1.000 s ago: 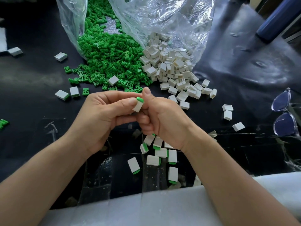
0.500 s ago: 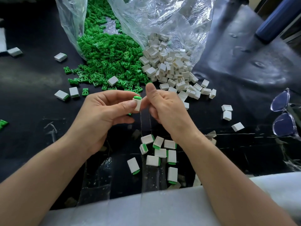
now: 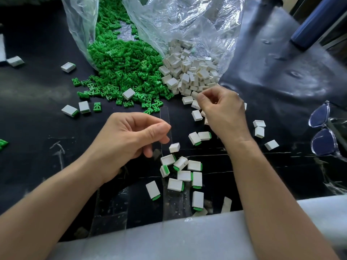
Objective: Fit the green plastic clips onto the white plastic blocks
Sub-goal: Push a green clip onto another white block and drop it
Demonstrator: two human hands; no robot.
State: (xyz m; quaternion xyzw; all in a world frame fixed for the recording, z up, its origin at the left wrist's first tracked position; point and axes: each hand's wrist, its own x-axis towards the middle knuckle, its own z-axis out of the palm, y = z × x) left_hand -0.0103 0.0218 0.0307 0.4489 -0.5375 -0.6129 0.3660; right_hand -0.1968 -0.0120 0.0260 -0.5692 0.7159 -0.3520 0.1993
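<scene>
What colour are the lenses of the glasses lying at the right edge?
The lenses of the glasses are dark blue, in a clear frame; the head view shows this.

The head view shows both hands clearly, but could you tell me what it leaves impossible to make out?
- Head view: whether the right hand holds a white block; its curled fingers cover the pinch.
- Head view: what lies in the left hand; the palm faces away.
- Head view: the glasses and the green clips at the left are cut by the frame edges.
- Head view: how far the clear bag extends; the top edge crops it.
</scene>
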